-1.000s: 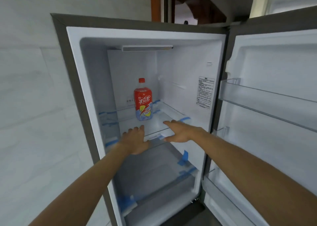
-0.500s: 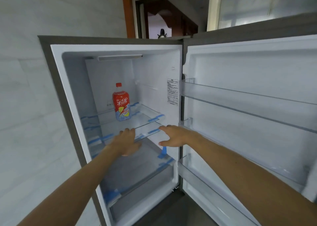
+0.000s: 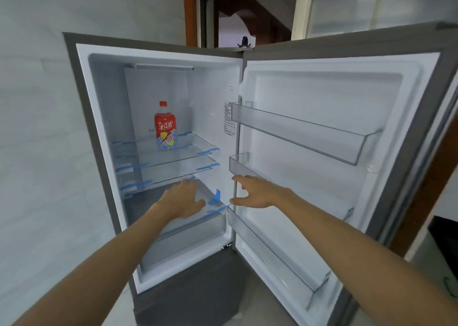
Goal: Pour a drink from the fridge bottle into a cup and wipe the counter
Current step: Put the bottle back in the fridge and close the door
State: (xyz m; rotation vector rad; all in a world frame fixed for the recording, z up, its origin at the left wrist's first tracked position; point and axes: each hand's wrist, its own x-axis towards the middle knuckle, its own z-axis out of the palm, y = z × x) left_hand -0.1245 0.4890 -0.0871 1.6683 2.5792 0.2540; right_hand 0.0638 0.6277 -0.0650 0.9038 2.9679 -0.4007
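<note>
An open fridge (image 3: 81, 127) is seen from the front, its door (image 3: 322, 90) swung wide to the right. A red-capped bottle (image 3: 165, 127) stands upright at the far back of the top glass shelf (image 3: 193, 147), well apart from both side walls. The left hand (image 3: 183, 200), fingers straight and holding nothing, reaches toward the lowest shelf's near edge. The right hand (image 3: 257, 193), also spread and holding nothing, hovers at the hinge-side edge, just below the middle door bin (image 3: 238, 167).

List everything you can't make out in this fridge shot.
All in the head view:
1. bottle fill level, hidden by its wrap label.
2. Wall sticker text, too small to read.
3. Left hand fingers, blurred; contact with the shelf unclear.
4. Cup, not within the frame.
</note>
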